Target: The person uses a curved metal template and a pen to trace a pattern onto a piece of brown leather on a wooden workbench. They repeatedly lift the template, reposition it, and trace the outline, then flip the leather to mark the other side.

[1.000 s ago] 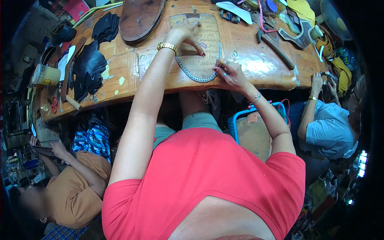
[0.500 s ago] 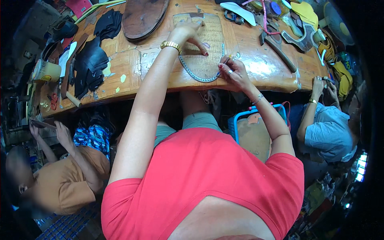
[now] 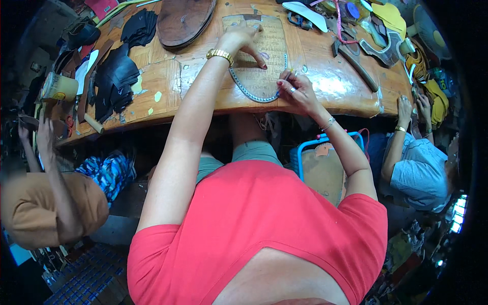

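Observation:
A tan board [image 3: 272,51] with a rounded near end lies on the wooden workbench, print on its face. Along its curved edge runs a narrow pale strip with dark marks [image 3: 249,95]. My left hand [image 3: 241,40] rests on the board with fingers spread, pressing on its far part. At the near right of the curve, my right hand [image 3: 297,90] pinches a slim pen-like tool [image 3: 290,76]. Its lower end is close to the strip, beside a small blue spot; whether it touches is too small to tell.
Brown oval leather pieces [image 3: 184,23] lie beyond on the left, with black leather pieces [image 3: 114,76] nearer. A hammer [image 3: 356,66] lies to the right. A blue basket [image 3: 300,157] stands below the bench edge. Co-workers sit at left [image 3: 56,208] and right [image 3: 419,168].
The co-worker on the left has shifted further left and raised a hand. The right co-worker's hands have moved apart. My own hands stay nearly in place.

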Motion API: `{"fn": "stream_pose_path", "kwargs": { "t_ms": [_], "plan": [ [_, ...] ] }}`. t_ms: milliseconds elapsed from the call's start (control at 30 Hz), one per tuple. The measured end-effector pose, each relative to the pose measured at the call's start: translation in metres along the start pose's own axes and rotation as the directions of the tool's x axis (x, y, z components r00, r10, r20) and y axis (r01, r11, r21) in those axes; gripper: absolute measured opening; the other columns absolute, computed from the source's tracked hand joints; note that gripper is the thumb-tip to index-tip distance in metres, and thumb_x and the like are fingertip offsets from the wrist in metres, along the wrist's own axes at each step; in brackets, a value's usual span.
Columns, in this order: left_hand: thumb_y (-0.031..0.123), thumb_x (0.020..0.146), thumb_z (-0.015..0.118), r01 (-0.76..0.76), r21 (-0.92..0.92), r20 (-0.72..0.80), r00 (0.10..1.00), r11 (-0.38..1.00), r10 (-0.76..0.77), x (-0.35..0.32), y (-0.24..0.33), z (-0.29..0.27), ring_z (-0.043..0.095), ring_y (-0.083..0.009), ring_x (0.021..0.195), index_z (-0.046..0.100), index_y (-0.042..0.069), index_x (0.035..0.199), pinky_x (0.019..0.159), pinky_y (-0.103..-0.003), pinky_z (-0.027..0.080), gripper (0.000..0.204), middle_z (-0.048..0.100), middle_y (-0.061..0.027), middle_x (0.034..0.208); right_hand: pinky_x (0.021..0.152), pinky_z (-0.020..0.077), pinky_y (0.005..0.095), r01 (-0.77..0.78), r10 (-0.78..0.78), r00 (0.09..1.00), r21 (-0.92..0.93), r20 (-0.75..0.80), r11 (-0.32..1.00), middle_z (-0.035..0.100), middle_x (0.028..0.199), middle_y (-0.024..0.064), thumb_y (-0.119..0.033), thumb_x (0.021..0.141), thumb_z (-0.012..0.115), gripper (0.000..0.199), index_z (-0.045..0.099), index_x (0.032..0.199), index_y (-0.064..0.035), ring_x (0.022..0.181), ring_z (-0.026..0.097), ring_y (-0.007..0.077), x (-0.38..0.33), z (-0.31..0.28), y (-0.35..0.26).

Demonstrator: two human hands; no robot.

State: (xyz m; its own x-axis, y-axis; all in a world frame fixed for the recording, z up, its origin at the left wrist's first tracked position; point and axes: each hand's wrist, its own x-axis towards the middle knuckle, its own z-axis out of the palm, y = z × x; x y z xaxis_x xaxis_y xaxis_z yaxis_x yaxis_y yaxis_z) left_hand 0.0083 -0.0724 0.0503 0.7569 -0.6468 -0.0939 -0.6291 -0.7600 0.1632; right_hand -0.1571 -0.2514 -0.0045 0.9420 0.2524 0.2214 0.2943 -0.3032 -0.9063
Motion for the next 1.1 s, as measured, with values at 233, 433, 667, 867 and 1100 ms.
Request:
{"fn": "stream_pose_path", "kwargs": {
  "t_ms": [233,433,667,867,1100],
  "plan": [
    [0.064,0.028,0.085,0.003,-0.025,-0.05,0.999,1.0,-0.004,-0.003,0.0,0.0,0.051,-0.0351,0.119,0.044,0.011,0.135,0.099,-0.038,0.044,0.126,0.05,-0.0227,0.128,0.055,0.0423,0.032,0.074,-0.065,0.997,-0.205,0.051,0.976,0.056,0.063,0.013,-0.018,0.091,0.06,0.019,0.062,0.085,0.0003,0.055,0.053,0.0218,-0.001,0.0,-0.005],
    [0.063,0.028,0.086,0.021,-0.029,-0.018,1.0,0.999,-0.021,0.0,0.0,-0.001,0.051,-0.035,0.12,0.043,0.012,0.136,0.099,-0.038,0.044,0.126,0.046,-0.0232,0.132,0.056,0.043,0.0315,0.113,-0.106,0.993,-0.163,0.055,0.98,0.055,0.064,0.013,-0.017,0.091,0.06,0.019,0.062,0.085,0.0013,0.056,0.053,0.023,0.001,0.002,0.005],
    [0.068,0.029,0.083,0.022,-0.017,-0.007,1.0,1.0,-0.022,0.006,-0.008,0.008,0.048,-0.0377,0.121,0.038,0.02,0.139,0.1,-0.041,0.042,0.129,0.042,-0.0243,0.135,0.057,0.0433,0.0313,0.129,-0.107,0.988,-0.206,0.114,0.97,0.056,0.065,0.0119,-0.017,0.091,0.059,0.019,0.06,0.089,0.0015,0.059,0.055,0.0189,0.001,0.007,-0.011],
    [0.066,0.026,0.084,-0.001,-0.017,-0.016,1.0,1.0,0.0,0.006,-0.004,0.006,0.048,-0.0351,0.122,0.04,0.015,0.139,0.099,-0.039,0.044,0.131,0.043,-0.0227,0.135,0.057,0.0444,0.033,-0.031,0.031,0.998,-0.002,0.055,1.0,0.059,0.066,0.013,-0.017,0.091,0.059,0.019,0.061,0.088,0.0011,0.06,0.06,0.0233,0.001,0.007,-0.008],
    [0.067,0.027,0.084,0.004,0.0,-0.007,1.0,1.0,-0.004,0.002,-0.003,0.002,0.048,-0.0348,0.123,0.039,0.012,0.139,0.1,-0.039,0.043,0.133,0.044,-0.0238,0.135,0.059,0.0452,0.0318,0.25,-0.205,0.961,-0.261,0.188,0.932,0.06,0.068,0.0113,-0.017,0.092,0.059,0.018,0.06,0.086,0.0001,0.063,0.061,0.0175,0.005,0.011,-0.019]
  ]
}}
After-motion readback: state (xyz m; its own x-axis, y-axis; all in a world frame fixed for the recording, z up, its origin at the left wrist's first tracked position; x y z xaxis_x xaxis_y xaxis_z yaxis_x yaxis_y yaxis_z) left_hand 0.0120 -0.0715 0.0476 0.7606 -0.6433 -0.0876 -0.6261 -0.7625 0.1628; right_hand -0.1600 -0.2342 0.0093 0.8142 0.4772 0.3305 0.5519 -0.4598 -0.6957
